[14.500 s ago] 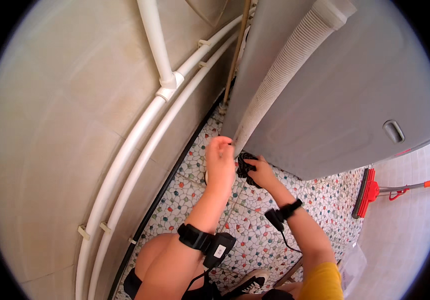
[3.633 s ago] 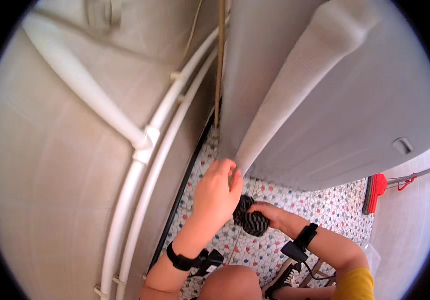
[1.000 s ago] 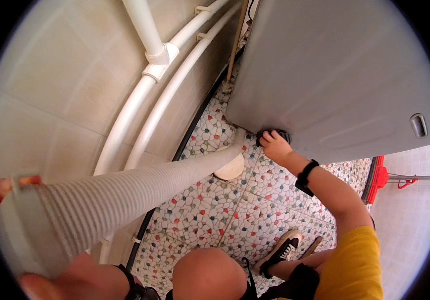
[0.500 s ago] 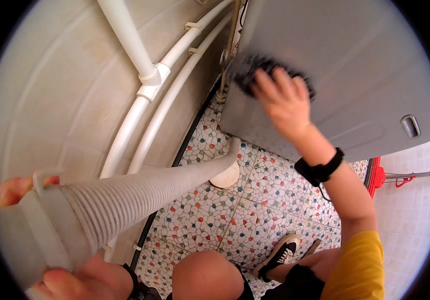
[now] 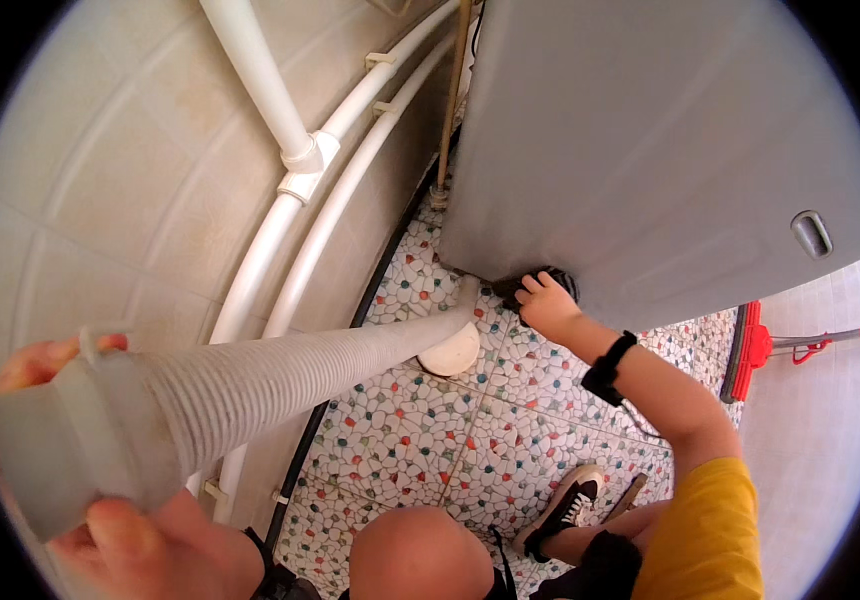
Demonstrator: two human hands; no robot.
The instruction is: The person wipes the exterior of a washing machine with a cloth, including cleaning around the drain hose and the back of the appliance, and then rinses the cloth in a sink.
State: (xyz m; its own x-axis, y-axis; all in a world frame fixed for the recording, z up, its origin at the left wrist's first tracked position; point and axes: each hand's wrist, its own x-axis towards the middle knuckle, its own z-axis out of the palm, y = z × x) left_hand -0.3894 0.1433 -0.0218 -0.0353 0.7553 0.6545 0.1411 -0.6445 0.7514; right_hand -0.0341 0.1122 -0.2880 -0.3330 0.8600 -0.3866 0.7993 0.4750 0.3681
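A grey ribbed drain hose (image 5: 260,395) runs from the lower left toward the bottom edge of a grey appliance panel (image 5: 650,150). My left hand (image 5: 140,545) is closed around the hose's wide end fitting (image 5: 60,450), fingers behind it and thumb in front. My right hand (image 5: 550,305) presses a dark, bunched cloth (image 5: 567,284) against the panel's lower edge, just above the floor. The fingers are curled over the cloth and partly hide it. Beside the hose's far end lies a round cream cover (image 5: 450,352) on the floor.
White pipes (image 5: 260,250) with a branch joint run along the tiled wall at left. A black hose (image 5: 380,270) follows the wall's foot. On the right stands a red mop or squeegee head (image 5: 753,350). My knee and a shoe (image 5: 565,515) are over the patterned floor (image 5: 400,440).
My right hand has moved the dark cloth down the panel from its upper left part to the bottom edge. The left hand still grips the hose end, shifted only slightly.
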